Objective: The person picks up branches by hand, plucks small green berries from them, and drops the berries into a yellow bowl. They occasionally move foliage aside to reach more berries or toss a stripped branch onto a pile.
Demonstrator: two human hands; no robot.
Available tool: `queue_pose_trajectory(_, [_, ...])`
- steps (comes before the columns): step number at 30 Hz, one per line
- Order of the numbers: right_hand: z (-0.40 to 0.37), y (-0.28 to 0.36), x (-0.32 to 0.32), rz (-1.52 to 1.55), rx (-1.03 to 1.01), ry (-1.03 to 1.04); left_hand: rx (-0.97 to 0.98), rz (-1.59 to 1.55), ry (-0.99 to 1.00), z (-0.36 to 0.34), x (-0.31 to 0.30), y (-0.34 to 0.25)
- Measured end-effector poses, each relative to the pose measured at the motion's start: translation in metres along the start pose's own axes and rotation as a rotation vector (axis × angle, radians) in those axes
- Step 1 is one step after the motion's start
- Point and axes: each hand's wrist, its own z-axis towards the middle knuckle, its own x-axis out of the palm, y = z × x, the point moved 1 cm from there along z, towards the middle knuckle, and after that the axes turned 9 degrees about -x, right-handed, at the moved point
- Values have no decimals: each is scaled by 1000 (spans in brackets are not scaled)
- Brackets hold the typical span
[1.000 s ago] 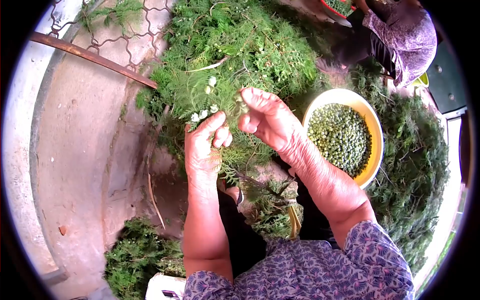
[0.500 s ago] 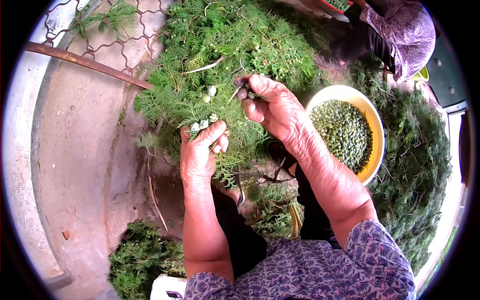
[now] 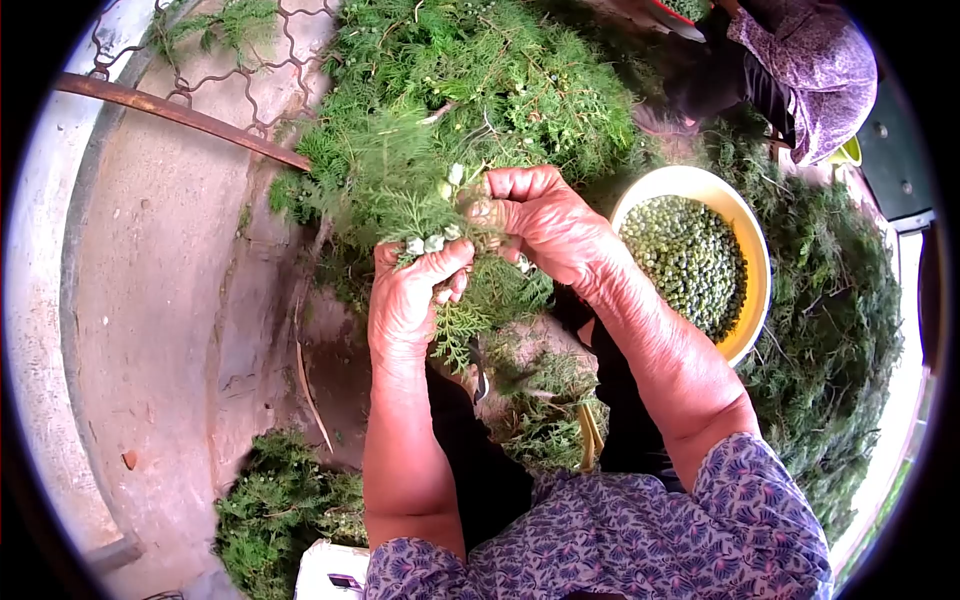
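Observation:
Closed around a green conifer sprig [image 3: 415,212], my left hand [image 3: 405,295] has its thumb lying just below a row of pale green cones [image 3: 433,244]. More pale cones [image 3: 456,174] stand at the sprig's upper right. My right hand [image 3: 550,225] has come in from the right, with thumb and fingers pinched on that side of the sprig close to these cones. The exact bit between its fingertips is hidden. To the right of my right forearm stands a yellow basin [image 3: 757,290] holding many small green cones [image 3: 685,260].
A large heap of cut conifer branches [image 3: 540,80] lies ahead, with more greenery [image 3: 830,300] at right and a smaller pile [image 3: 275,505] at lower left. A rusty metal bar [image 3: 190,125] crosses the concrete floor [image 3: 160,300]. Another person [image 3: 815,75] sits at upper right.
My right hand has moved down and left, from apart to touching the sprig. My left hand has shifted slightly right with the sprig still in it.

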Motion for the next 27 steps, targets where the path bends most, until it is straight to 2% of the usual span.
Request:
queue_pose_trajectory(2, [-1, -4, 2, 46, 59, -45, 25, -28, -33, -2, 2, 0])
queue_pose_trajectory(5, [0, -9, -4, 335, 79, -272, 6, -13, -1, -4, 0, -1])
queue_pose_trajectory(8, [7, 8, -10, 330, -73, -279, -34, 3, -20, -6, 1, 0])
queue_pose_trajectory(12, [5, 20, -22, 309, -134, -199, -41, 45, 0, -4, -7, 2])
queue_pose_trajectory(14, [3, 29, -17, -29, -200, -122, -52, 137, -19, -4, -9, 2])
queue_pose_trajectory(16, [0, 35, -11, -146, -158, -87, -71, 159, -32, -6, -7, -1])
queue_pose_trajectory(18, [-3, 40, -5, -509, -139, -44, -119, 205, -97, -9, -4, -1])
queue_pose_trajectory(20, [-2, 36, -3, -511, -103, -21, -122, 205, -87, -9, -3, -2])
queue_pose_trajectory(22, [4, 22, -9, -774, -397, 46, -130, 209, -59, -7, -4, 2])
queue_pose_trajectory(24, [2, 19, -7, -840, -395, 26, -139, 211, -74, -7, -2, 1])
queue_pose_trajectory(26, [-4, 24, 4, -570, -87, -312, -147, 214, -90, -8, -2, 0])
queue_pose_trajectory(27, [-4, 30, 1, -378, -43, -408, -131, 192, -73, -9, -4, 1])
